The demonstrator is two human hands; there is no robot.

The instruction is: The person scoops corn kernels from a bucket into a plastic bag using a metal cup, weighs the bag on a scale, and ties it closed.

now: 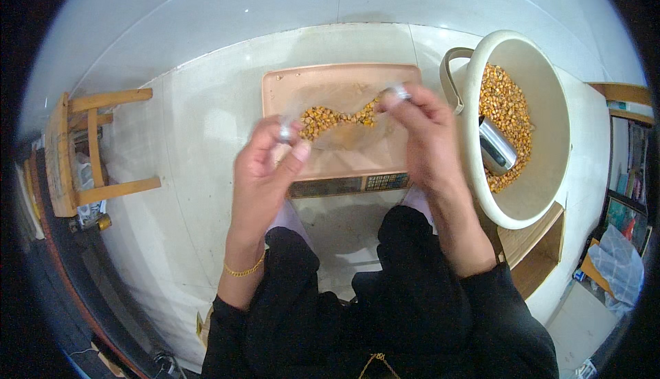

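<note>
Both hands hold a clear plastic bag [340,139] by its two sides, over the pinkish tray of a digital scale [278,86]. Dried corn kernels [322,121] lie in the bag in a band between the hands. My left hand [268,167] pinches the bag's left side between thumb and fingers, and a gold chain bracelet is on that wrist. My right hand [425,126] grips the right side, a little higher. Both hands are blurred. The scale's keypad and display face me below the tray.
At the right stands a large cream bucket [554,121] holding corn kernels [508,105] and a metal scoop [497,147]. An open cardboard box [533,239] is below it. A wooden stool [62,154] lies at the left on the tiled floor. A pale wall rises beyond the scale.
</note>
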